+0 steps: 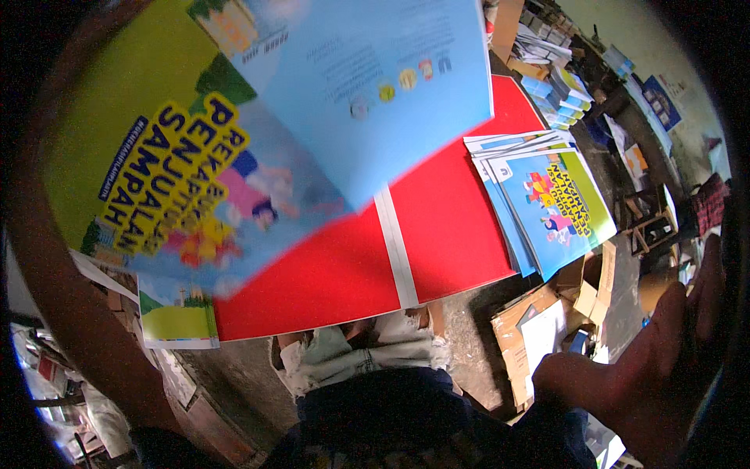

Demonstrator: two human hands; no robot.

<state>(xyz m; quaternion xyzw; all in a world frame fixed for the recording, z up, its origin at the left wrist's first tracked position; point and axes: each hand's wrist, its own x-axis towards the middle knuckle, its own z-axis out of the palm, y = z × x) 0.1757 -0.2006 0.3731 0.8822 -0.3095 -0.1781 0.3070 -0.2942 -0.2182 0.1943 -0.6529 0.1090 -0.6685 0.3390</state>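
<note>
Close in front of me, a blue and green booklet [305,133] hangs spread open in the air above the red table, its outer covers facing me. My left forearm [74,313] rises along the picture's left side to the booklet's edge. The left hand's fingers are hidden, but the raised booklet appears to be in its grip. At the lower right, my right hand [641,367] is apart from everything, fingers stretched out and nothing in it. Several matching booklets [558,211] lie in an uneven stack on the table's right end.
The red tabletop [461,211] has a pale strip [396,250] across it. Another booklet [178,316] juts past the left front edge. Beyond the right end stand stacks of booklets [562,98]. Cardboard [519,336] and loose paper lie on the floor at the right.
</note>
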